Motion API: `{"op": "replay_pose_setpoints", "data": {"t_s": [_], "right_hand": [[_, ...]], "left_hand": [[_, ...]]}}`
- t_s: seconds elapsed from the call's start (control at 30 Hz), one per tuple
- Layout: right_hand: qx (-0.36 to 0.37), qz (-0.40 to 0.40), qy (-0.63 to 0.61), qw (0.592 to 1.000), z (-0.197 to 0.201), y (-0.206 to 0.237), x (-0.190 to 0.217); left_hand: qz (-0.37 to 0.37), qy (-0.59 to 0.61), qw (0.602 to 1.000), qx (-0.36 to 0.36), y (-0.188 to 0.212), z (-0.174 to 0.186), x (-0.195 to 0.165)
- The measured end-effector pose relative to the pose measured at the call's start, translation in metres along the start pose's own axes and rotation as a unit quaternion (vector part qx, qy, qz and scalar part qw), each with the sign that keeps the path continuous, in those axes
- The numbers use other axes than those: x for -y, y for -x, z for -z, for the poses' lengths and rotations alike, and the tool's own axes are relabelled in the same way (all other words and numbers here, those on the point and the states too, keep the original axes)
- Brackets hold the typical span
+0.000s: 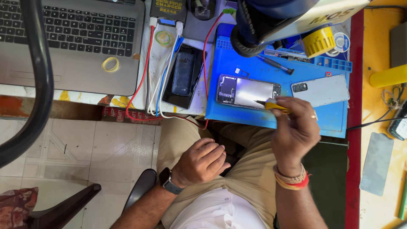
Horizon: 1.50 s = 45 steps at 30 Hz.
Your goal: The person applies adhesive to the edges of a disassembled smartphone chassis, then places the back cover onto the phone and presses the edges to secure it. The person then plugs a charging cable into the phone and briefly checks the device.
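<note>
Blue mat (237, 68): opened phone (248, 92), right hand (294, 129) gripping yellow tool (273, 106).

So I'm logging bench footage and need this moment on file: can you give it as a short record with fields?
Right hand: holds yellow tool, tip at opened phone
Left hand: rests on lap, holds nothing
Surface: blue mat
Beside phone: back cover to its right
Left of mat: dark phone, cables, laptop
Behind phone: screwdriver
</note>
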State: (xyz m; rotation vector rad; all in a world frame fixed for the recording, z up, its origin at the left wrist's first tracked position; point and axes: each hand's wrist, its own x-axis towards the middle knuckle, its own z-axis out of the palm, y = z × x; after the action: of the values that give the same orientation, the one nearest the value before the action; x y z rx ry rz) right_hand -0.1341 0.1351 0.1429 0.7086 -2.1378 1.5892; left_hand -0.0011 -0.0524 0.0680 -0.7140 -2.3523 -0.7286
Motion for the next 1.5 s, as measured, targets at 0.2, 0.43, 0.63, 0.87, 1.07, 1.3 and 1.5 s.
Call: {"op": "replay_pose_setpoints", "data": {"t_s": [0.2,0.43,0.63,0.87,1.07,1.3,1.5], "right_hand": [[0.117,0.098,0.146,0.977,-0.033,-0.02,0.024],[0.14,0.161,0.207,0.955,-0.061,-0.044,0.022],[0.188,0.17,0.245,0.936,-0.066,-0.06,0.012],[0.201,0.179,0.241,0.932,-0.07,-0.062,0.007],[0.206,0.18,0.246,0.93,-0.07,-0.063,0.005],[0.202,0.176,0.231,0.936,-0.07,-0.062,0.006],[0.193,0.19,0.256,0.928,-0.073,-0.063,0.004]], "left_hand": [[0.003,-0.056,0.998,-0.014,-0.004,0.013,-0.005],[0.11,-0.124,0.986,-0.028,-0.053,0.015,-0.014],[0.177,-0.155,0.972,0.003,-0.082,0.011,-0.008],[0.21,-0.184,0.959,0.054,-0.087,0.005,-0.002],[0.199,-0.188,0.96,0.052,-0.085,0.002,0.001],[0.204,-0.185,0.96,0.053,-0.084,0.001,0.002],[0.2,-0.189,0.959,0.064,-0.084,0.0,0.003]]}}
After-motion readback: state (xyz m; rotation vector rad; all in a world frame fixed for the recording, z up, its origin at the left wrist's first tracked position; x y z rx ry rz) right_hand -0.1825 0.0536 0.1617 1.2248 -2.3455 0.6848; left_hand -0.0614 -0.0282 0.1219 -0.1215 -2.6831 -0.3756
